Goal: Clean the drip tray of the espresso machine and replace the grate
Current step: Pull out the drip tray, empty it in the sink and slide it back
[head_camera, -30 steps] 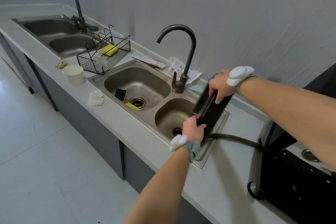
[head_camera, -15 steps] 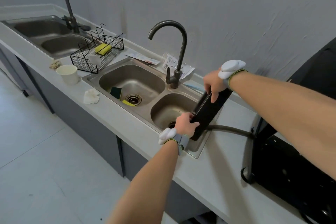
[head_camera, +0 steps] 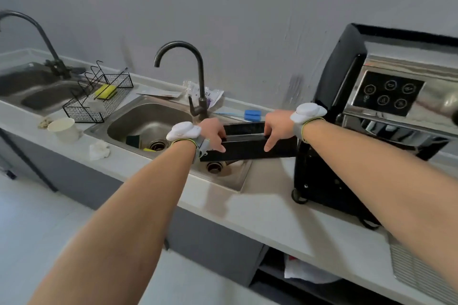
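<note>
Hands held the black drip tray (head_camera: 250, 147) level above the right-hand basin of the double sink (head_camera: 224, 177), one at each end. The left hand (head_camera: 213, 132) was closed around the tray's left end, fingers curled over the rim and down its front face; the right hand (head_camera: 277, 126) gripped the top edge nearer the right end, with the forefinger stretched down the front wall. Each wrist carried a white device on a grey strap. The tray's right end reached just beside the espresso machine (head_camera: 386, 116), which stood on the pale countertop (head_camera: 262, 208) to the right of the sink, its chrome front and dark button panel facing the camera. A ribbed metal grate (head_camera: 421, 270) lay on the countertop at the lower right edge of the view, well apart from the tray. Behind the tray rose the dark gooseneck faucet (head_camera: 198, 77), and a blue brush (head_camera: 251, 115) lay near the wall. In the left basin a green sponge (head_camera: 132, 140) sat beside the drain. Further left on the counter stood a black wire basket (head_camera: 99, 104) holding a yellow sponge (head_camera: 106, 91), with a white cup (head_camera: 64, 129) in front of it and a crumpled white cloth (head_camera: 99, 150) near the sink's front edge.
</note>
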